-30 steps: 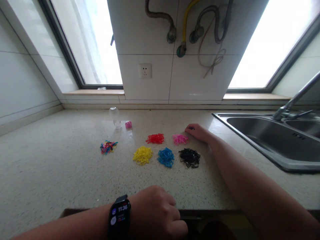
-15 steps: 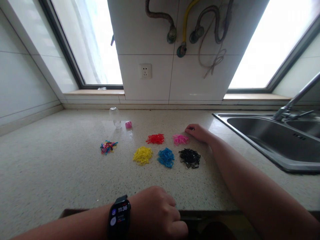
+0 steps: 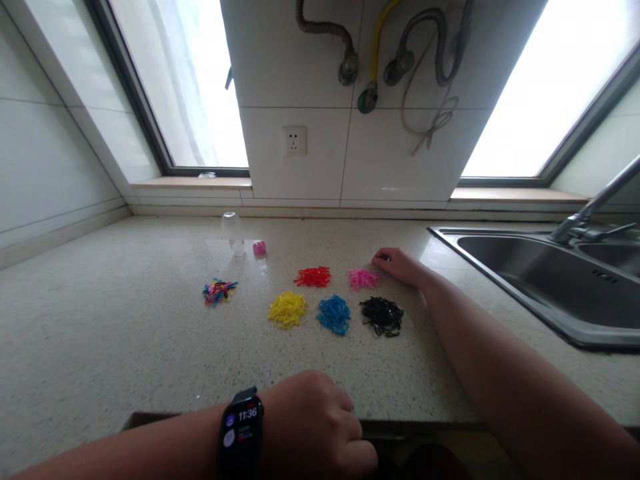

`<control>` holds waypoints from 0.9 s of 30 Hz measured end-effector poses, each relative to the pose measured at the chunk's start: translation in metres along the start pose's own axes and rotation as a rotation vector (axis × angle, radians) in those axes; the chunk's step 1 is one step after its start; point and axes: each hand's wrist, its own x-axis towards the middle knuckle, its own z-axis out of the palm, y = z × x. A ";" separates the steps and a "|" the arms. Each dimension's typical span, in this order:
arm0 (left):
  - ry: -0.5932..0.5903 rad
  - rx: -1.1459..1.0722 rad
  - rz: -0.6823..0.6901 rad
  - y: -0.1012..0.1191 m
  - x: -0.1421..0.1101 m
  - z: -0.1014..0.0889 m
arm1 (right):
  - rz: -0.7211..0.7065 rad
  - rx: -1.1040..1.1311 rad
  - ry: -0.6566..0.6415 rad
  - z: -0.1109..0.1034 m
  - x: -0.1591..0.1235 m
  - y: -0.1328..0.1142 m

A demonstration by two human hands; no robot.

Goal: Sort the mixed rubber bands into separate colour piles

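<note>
My right hand [image 3: 400, 265] rests on the counter with its fingers curled together, beside the far right edge of a pile of pink rubber bands [image 3: 364, 279]. What its fingertips hold, if anything, is too small to make out. Closed in a fist, my left hand [image 3: 317, 423] lies at the counter's front edge, below a watch on the wrist; no object shows in it. Separate piles of red rubber bands [image 3: 313, 277], yellow rubber bands [image 3: 287, 309], blue rubber bands [image 3: 334, 315] and black rubber bands [image 3: 382, 316] lie between the hands. Further left sits a mixed-colour pile [image 3: 219, 292].
A small clear bottle [image 3: 233, 235] stands upside down at the back left, with a pink cap [image 3: 259, 248] beside it. To the right, a steel sink [image 3: 525, 280] with a faucet [image 3: 575, 223] is set into the speckled counter [image 3: 125, 333]. Tiled wall and windows lie behind.
The view has shifted very slightly. Both hands and all the piles keep their places on the counter.
</note>
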 end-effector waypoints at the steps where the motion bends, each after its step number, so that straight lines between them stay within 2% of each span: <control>1: 0.001 0.002 -0.001 0.000 0.000 0.000 | 0.001 -0.005 0.001 0.000 0.000 0.000; 18: -0.002 -0.004 -0.001 0.000 0.000 0.000 | 0.013 -0.032 0.009 -0.002 -0.003 -0.007; 27: -0.022 0.001 -0.005 0.000 0.000 -0.001 | 0.001 -0.012 0.002 0.000 -0.001 -0.002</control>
